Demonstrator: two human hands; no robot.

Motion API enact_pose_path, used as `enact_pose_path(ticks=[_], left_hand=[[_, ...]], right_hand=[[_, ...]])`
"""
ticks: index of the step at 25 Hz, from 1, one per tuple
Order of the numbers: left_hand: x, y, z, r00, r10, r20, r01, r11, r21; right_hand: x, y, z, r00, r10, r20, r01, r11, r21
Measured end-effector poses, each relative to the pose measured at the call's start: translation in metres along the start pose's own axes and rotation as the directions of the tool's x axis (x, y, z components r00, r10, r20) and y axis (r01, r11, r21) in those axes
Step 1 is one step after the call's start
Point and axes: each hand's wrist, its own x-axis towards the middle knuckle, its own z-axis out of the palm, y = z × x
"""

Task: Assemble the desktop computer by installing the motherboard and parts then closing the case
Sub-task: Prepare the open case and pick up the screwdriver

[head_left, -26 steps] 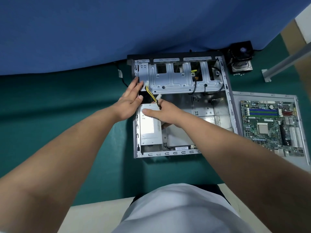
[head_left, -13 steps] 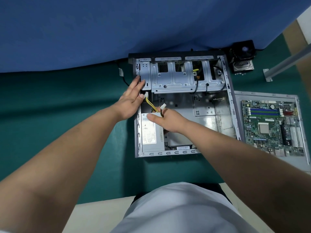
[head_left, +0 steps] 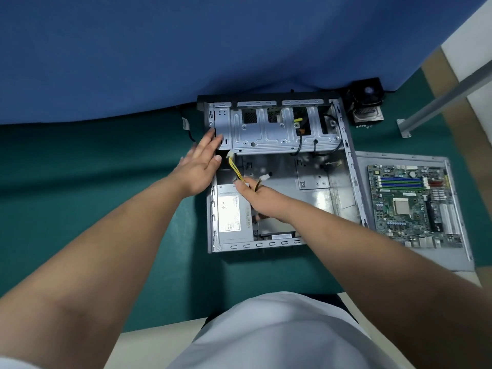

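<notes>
**Colleague:** What worries you from here?

**Me:** The cables. My right hand (head_left: 262, 199) has its fingers curled round the yellow-and-black power leads (head_left: 237, 170), with one white connector (head_left: 264, 178) poking out past my knuckles. If I pull hard, I'd judge the leads could snag on the edge of the drive cage (head_left: 271, 129) or strain where they leave the power supply (head_left: 231, 211). Left loose across the case floor, they might also get trapped under the motherboard (head_left: 411, 201).

**Colleague:** And your left hand?

**Me:** My left hand (head_left: 203, 162) is flat, fingers straight, touching the near-left corner of the drive cage and holding nothing. If it slips, the computer case (head_left: 213, 209) could slide on the green mat (head_left: 106, 182).

**Colleague:** Where's the board?

**Me:** Outside the case, lying on the removed side panel (head_left: 399, 158) just to the right, not yet installed. The CPU cooler (head_left: 366, 102) sits beyond the case's far-right corner.

**Colleague:** What can't you make out?

**Me:** My right hand and forearm cover the middle of the case floor, so I can't tell what lies under them. Where the leads enter the supply is hidden. The second white connector (head_left: 230, 155) near my left thumb is too small to identify, and the supply's label is unreadable.
</notes>
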Motion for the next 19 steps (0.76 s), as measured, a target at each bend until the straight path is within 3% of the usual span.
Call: enact_pose_path(ticks=[2, 4, 6, 9, 11, 12, 13, 16, 19], left_hand=[[-0.005, 0.004, 0.003, 0.997, -0.019, -0.07, 0.028, 0.991, 0.129], [-0.012, 0.015, 0.01, 0.971, -0.007, -0.239, 0.047, 0.985, 0.165], [-0.022, 0.029, 0.027, 0.929, -0.044, -0.368, 0.026, 0.998, -0.053], [-0.035, 0.044, 0.05, 0.911, -0.227, -0.344, 0.074, 0.911, -0.405], [-0.038, 0.05, 0.054, 0.884, -0.338, -0.321, 0.155, 0.862, -0.482], [-0.039, 0.052, 0.054, 0.871, -0.377, -0.315, 0.191, 0.851, -0.49], [-0.04, 0.054, 0.054, 0.864, -0.395, -0.313, 0.216, 0.851, -0.479], [-0.042, 0.058, 0.052, 0.867, -0.394, -0.304, 0.231, 0.86, -0.455], [-0.043, 0.06, 0.048, 0.871, -0.39, -0.3, 0.23, 0.862, -0.452]], right_hand=[[-0.014, 0.001, -0.011, 0.996, 0.048, -0.074, -0.025, 0.957, 0.29], [-0.029, 0.008, -0.027, 0.977, 0.082, -0.197, 0.015, 0.895, 0.446], [-0.047, 0.02, -0.044, 0.961, 0.049, -0.273, 0.046, 0.942, 0.332], [-0.077, 0.045, -0.074, 0.888, -0.105, -0.447, 0.053, 0.99, -0.128], [-0.093, 0.063, -0.095, 0.751, -0.3, -0.589, -0.049, 0.864, -0.502], [-0.097, 0.072, -0.104, 0.695, -0.337, -0.635, -0.151, 0.795, -0.587], [-0.1, 0.078, -0.111, 0.683, -0.28, -0.675, -0.249, 0.779, -0.575], [-0.099, 0.084, -0.114, 0.755, 0.064, -0.653, -0.374, 0.86, -0.348], [-0.1, 0.088, -0.111, 0.755, 0.032, -0.655, -0.334, 0.879, -0.342]])
